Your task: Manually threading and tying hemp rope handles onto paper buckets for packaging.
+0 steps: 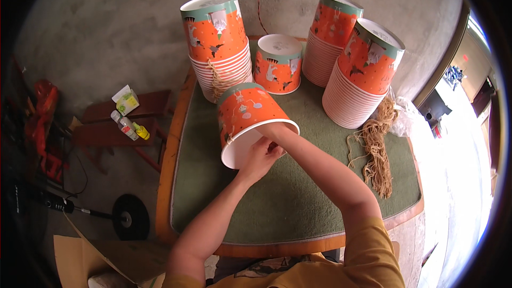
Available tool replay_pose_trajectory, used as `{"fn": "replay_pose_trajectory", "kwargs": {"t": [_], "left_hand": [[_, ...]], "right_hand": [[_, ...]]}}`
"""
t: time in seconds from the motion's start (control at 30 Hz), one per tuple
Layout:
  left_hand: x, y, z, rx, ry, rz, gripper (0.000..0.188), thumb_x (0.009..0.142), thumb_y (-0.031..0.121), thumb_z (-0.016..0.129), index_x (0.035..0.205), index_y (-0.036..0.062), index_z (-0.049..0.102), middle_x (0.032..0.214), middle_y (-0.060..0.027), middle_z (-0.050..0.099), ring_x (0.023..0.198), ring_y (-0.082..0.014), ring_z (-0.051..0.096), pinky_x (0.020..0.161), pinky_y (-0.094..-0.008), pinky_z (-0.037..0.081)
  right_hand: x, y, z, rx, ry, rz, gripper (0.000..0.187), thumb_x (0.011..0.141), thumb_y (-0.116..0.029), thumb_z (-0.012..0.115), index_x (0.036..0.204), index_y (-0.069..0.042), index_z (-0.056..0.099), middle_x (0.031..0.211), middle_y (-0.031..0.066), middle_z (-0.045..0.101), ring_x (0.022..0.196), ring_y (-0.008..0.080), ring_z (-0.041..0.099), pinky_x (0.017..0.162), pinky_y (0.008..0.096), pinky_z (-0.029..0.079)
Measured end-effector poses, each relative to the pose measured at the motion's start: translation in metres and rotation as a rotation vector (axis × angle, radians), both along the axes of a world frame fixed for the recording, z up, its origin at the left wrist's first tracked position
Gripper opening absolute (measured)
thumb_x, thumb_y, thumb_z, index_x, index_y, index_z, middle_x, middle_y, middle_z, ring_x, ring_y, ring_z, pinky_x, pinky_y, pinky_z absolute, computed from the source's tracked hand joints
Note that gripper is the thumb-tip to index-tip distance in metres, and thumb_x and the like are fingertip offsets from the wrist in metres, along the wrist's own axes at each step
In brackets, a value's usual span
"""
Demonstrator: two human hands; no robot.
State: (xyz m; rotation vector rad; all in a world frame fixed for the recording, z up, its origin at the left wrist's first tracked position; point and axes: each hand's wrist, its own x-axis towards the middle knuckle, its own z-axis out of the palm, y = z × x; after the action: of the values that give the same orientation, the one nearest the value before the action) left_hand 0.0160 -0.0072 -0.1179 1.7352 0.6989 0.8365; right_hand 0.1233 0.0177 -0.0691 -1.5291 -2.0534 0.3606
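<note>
An orange paper bucket (253, 108) with a green band and printed figures lies tilted over the table, its white mouth facing me. My right hand (274, 132) reaches inside it; the fingers are hidden by the bucket and my left hand. At the mouth, close to my right wrist, my left hand (261, 156) has its fingers curled together; what they hold, if anything, does not show. A small tan spot, perhaps twine, marks the rim's left side. Just behind stands a stack of upside-down buckets (217, 32) with twine (217, 77) hanging down its side.
A single upside-down bucket (278, 64) stands at the back. Two more stacks, one farther (333, 37) and one nearer (362, 74), are on the right. Beside them lie a twine bundle (380, 152) and a clear plastic bag (406, 117). A bench (122, 122) with bottles is left of the table (256, 208).
</note>
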Motion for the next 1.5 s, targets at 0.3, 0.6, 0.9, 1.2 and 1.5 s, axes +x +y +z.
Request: {"fn": "replay_pose_trajectory", "kwargs": {"t": [0.3,0.6,0.9,1.2,1.5], "left_hand": [[-0.001,0.004,-0.002,-0.065,0.075,-0.076,0.024,0.092,0.012,0.061,0.111,-0.001,0.056,0.097,-0.0087,0.064,0.088,-0.0134,0.06,0.077,-0.0321,0.049],[0.008,0.001,-0.007,0.042,0.024,0.019,0.017,0.093,0.011,0.06,0.103,-0.0016,0.057,0.091,-0.0062,0.062,0.084,-0.0124,0.058,0.075,-0.0293,0.049],[0.039,0.005,0.002,-0.062,0.079,0.062,0.014,0.093,0.01,0.06,0.099,-0.0026,0.058,0.089,-0.0081,0.066,0.085,-0.0134,0.062,0.077,-0.0286,0.05],[0.037,0.006,-0.008,0.011,0.088,0.131,0.013,0.092,0.009,0.06,0.097,-0.0022,0.059,0.088,-0.0126,0.067,0.081,-0.0186,0.064,0.075,-0.0329,0.051],[0.037,0.0,-0.002,0.048,0.049,0.112,0.012,0.091,0.008,0.061,0.098,-0.0026,0.059,0.09,-0.0142,0.067,0.085,-0.0213,0.065,0.076,-0.034,0.051]], "right_hand": [[0.006,-0.029,0.028,0.168,0.078,0.146,0.017,0.092,-0.01,0.054,0.105,-0.001,0.062,0.101,0.0143,0.067,0.094,0.0313,0.065,0.08,0.0402,0.051],[0.051,-0.103,0.018,0.179,0.27,-0.012,0.02,0.092,-0.015,0.056,0.11,-0.007,0.06,0.096,0.0126,0.069,0.085,0.0339,0.068,0.075,0.0426,0.055],[0.081,-0.099,-0.024,0.22,-0.018,-0.312,0.019,0.09,-0.018,0.058,0.108,-0.012,0.058,0.071,0.0149,0.068,0.063,0.0347,0.067,0.056,0.0459,0.054],[0.075,-0.091,-0.025,0.1,0.159,-0.309,0.018,0.092,-0.028,0.061,0.101,-0.013,0.062,0.067,0.0129,0.067,0.061,0.0323,0.067,0.058,0.0436,0.055],[0.071,-0.086,-0.034,0.343,-0.009,-0.355,0.012,0.088,-0.023,0.063,0.093,-0.013,0.058,0.06,0.0107,0.063,0.055,0.0296,0.066,0.051,0.0415,0.053]]}}
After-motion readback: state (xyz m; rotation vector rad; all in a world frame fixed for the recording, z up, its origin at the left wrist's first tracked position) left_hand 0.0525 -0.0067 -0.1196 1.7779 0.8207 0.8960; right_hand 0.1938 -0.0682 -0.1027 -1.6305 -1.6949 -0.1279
